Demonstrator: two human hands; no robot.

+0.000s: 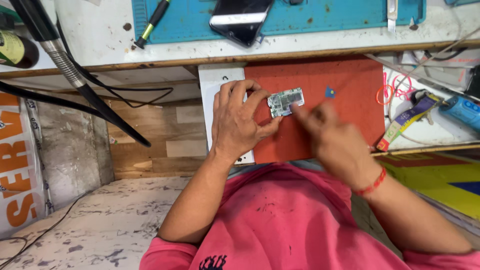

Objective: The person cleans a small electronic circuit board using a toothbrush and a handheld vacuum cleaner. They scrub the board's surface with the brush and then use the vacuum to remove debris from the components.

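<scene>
Head view: left hand pinching a small circuit board, blurred right hand fingertip on its edge.

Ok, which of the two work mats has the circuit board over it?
The red mat, on the lower pull-out shelf. The left hand pinches the small circuit board above it. The blue mat lies on the upper bench under a dark phone.

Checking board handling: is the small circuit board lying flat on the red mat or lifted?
Lifted at a tilt: left hand pinches circuit board by its edge above red mat.
</scene>
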